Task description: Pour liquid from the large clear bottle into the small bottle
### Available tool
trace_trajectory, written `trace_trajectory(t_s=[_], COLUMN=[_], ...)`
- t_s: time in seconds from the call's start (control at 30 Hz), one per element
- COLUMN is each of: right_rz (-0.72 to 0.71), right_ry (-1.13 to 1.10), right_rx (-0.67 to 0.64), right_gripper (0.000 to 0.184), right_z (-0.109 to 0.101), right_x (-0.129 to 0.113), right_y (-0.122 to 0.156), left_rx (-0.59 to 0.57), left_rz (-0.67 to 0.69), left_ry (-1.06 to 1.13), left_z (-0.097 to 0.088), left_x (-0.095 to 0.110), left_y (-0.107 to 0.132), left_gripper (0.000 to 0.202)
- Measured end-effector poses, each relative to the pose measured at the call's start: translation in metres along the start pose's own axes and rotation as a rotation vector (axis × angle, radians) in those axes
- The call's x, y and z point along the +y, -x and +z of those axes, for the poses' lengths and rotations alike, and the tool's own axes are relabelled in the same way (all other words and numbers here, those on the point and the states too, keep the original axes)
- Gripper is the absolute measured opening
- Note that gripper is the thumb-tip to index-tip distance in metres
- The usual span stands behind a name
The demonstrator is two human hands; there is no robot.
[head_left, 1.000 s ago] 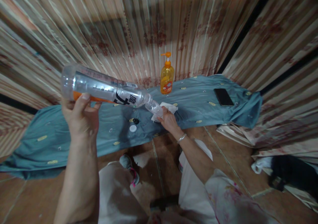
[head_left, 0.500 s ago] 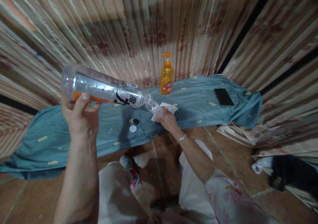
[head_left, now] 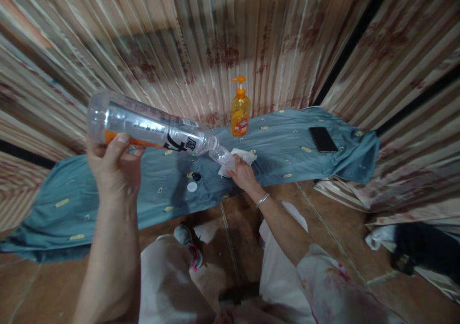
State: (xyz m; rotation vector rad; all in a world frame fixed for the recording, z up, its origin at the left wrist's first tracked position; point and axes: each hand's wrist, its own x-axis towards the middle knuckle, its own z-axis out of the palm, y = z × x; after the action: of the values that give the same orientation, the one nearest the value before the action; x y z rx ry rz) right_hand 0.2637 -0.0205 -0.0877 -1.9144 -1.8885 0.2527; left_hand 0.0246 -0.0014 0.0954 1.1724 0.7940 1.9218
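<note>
My left hand (head_left: 117,163) is closed around the base end of a large clear plastic bottle (head_left: 143,122), which is tilted nearly level with its neck lower and to the right. The bottle's mouth meets that of a small clear bottle (head_left: 223,156), which slants down to the right. My right hand (head_left: 244,173) is closed on the small bottle's lower part, over a white tissue (head_left: 246,155) on the cloth. A white cap (head_left: 192,187) and a dark cap (head_left: 196,176) lie left of my right hand. Any liquid passing between the bottles cannot be made out.
An orange pump bottle (head_left: 240,110) stands at the back of the teal cloth (head_left: 276,146). Farther right lies a black phone (head_left: 322,139). A striped curtain (head_left: 223,36) hangs behind. Dark fabric (head_left: 424,249) lies low on the right.
Almost nothing differs. My left hand and the large bottle have shifted very slightly left; both bottles keep their mouths together.
</note>
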Motion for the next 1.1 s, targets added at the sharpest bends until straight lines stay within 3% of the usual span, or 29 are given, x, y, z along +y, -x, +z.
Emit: trace_trajectory(t_s=[0.63,1.1], right_rz=[-0.008,0.0], right_ry=[-0.031,-0.051], right_rx=[0.004,0.017], right_gripper=[0.054,0.054], right_z=[0.007,0.004], right_x=[0.005,0.004], right_y=[-0.004,-0.003], left_rx=[-0.032,-0.042], left_rz=[0.017,0.034], left_ry=[-0.024,-0.023], left_z=[0.009,0.011], left_x=[0.0,-0.001], left_y=[-0.003,-0.006], left_gripper=[0.042,0.036])
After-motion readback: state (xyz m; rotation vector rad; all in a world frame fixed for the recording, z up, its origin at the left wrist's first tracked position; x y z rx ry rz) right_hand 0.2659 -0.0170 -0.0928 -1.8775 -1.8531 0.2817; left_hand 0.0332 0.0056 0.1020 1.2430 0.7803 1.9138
